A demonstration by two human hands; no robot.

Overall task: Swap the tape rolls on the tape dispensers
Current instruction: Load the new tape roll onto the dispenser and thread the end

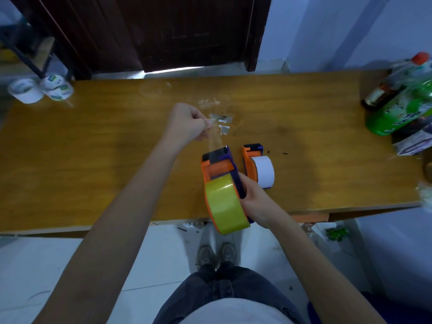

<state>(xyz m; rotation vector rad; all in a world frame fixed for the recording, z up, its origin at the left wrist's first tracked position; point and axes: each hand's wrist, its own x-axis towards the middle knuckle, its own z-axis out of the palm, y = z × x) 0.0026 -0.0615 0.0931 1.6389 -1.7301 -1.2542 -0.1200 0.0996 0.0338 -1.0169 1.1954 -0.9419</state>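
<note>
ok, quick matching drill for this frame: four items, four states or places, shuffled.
Items:
1. yellow tape roll
2. white tape roll
3. left hand
4. green bottle

States:
A. far right of the table
B. pinching the pulled-out tape strip
C. on the dispenser the right hand holds
D. on the dispenser resting on the table

Pairs: 1-C, 2-D, 3-B, 4-A

Yellow tape roll (225,204), white tape roll (264,170), orange-purple dispensers (218,163).
</note>
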